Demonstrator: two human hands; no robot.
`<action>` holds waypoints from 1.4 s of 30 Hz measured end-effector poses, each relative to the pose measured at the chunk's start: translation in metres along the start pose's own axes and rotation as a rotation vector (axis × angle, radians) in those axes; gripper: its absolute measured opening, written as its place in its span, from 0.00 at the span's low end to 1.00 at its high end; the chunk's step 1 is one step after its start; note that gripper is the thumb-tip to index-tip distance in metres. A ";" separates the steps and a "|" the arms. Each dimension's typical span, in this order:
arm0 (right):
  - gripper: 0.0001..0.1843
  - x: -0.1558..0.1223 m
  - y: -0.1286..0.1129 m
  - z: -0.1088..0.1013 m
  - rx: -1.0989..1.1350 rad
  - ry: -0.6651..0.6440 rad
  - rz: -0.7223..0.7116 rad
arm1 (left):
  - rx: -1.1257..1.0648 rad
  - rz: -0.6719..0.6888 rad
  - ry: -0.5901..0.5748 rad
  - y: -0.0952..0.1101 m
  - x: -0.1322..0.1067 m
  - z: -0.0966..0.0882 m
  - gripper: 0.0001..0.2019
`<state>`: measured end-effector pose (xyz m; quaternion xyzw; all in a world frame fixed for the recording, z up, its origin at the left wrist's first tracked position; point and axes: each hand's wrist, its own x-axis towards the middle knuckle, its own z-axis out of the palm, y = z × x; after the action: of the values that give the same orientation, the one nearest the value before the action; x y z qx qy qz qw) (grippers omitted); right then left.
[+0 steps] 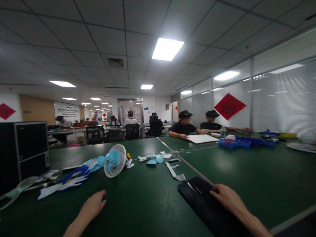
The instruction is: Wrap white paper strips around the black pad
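My right hand point(226, 196) grips the right edge of a flat black panel point(197, 200), its thumb side against the dark surface. The panel lies slanted on the green table and runs out of the bottom of the view. My left hand point(92, 204) is low over the table at the left, fingers loosely bent and nothing visible in them. Beyond it, a small fan point(115, 160) with a white cage and light blue blades stands tilted. Blue-and-white gloves point(71, 181) lie to its left.
A black computer case point(31, 148) stands at the left edge, near a translucent fan blade point(19, 189). Light blue blades point(154, 159) and paper strips point(174, 171) lie mid-table. A metal seam point(187, 168) crosses the table. Two seated people and blue trays point(230, 143) are at the far right.
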<state>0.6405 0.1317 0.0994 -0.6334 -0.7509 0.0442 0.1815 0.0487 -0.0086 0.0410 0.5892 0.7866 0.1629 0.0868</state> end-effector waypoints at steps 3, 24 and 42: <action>0.14 -0.012 -0.013 -0.004 0.107 -0.016 -0.100 | -0.009 -0.010 -0.001 0.003 -0.002 -0.001 0.15; 0.17 0.001 -0.275 0.084 0.254 -0.195 -0.970 | -0.290 0.259 -0.004 0.086 -0.035 -0.010 0.39; 0.19 0.070 -0.153 0.070 -0.052 0.101 -0.266 | -0.294 0.211 -0.117 0.088 -0.037 -0.006 0.42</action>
<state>0.4654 0.1810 0.0950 -0.5343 -0.8190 -0.0315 0.2068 0.1363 -0.0230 0.0757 0.6577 0.6819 0.2498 0.2000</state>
